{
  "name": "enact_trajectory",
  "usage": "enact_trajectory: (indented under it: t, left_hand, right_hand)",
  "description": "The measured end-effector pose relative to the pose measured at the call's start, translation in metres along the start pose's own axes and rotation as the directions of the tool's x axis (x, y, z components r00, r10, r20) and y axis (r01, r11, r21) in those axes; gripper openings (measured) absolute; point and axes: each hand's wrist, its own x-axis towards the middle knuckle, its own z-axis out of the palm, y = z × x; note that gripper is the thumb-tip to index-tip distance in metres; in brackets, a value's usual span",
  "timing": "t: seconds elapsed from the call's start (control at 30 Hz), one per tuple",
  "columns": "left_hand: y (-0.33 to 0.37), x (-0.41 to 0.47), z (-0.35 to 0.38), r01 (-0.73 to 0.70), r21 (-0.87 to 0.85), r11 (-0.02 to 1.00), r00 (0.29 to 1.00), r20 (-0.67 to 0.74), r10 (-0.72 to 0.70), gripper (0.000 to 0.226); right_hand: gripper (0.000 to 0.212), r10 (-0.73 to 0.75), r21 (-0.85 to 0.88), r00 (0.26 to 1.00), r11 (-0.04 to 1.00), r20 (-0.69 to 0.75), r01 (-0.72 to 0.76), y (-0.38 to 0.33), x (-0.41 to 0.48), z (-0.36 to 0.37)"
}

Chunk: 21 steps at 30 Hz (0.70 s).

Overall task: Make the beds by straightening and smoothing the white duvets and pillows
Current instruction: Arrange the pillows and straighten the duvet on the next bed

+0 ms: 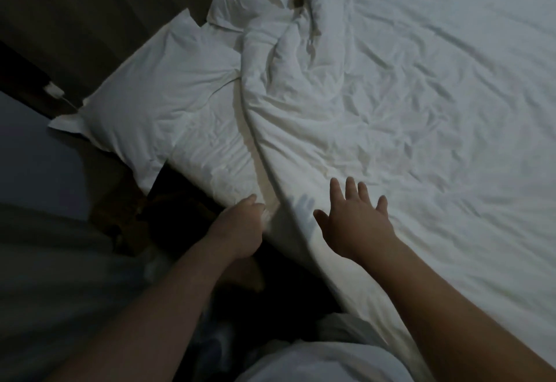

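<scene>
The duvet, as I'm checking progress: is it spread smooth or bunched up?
Mostly spread, not smooth: the duvet lies out flat at right, yet rumpled folds bunch beside the pillow, with creases across it.

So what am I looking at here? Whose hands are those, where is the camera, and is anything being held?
There is no machine here. A person wears a single camera on the head, and it looks down at their own two bare hands. Below them lies a wrinkled white duvet, with a white pillow to its left in the picture. The left hand grips the duvet's near edge. The right hand is open, with fingers spread just over the duvet, and holds nothing.
</scene>
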Motion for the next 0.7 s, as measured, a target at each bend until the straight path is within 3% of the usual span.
enact_trajectory:
  t: [0.23,0.5,0.63,0.7]
  left_hand:
    - [-0.05,0.069,-0.064,-0.043,0.173,0.984,0.998,0.048,0.035,0.054]
    - [-0.144,0.182,-0.141,-0.058,0.18,0.982,0.998,0.014,0.057,0.057]
    - [-0.209,0.262,-0.174,-0.178,0.244,0.953,0.983,0.006,0.183,0.059]
    - [-0.237,0.304,-0.193,-0.238,0.279,0.931,0.971,0.068,0.227,0.06]
  right_hand:
    - [0.077,0.005,0.091,0.999,0.996,0.05,-0.01,-0.042,0.089,-0.025]
    - [0.077,0.044,0.086,0.999,0.995,0.002,-0.044,-0.122,0.201,-0.07]
    - [0.077,0.119,0.083,0.993,0.99,-0.025,-0.117,-0.177,0.271,-0.076]
    - [0.077,0.181,0.112,0.983,0.977,-0.001,-0.18,-0.207,0.306,-0.075]
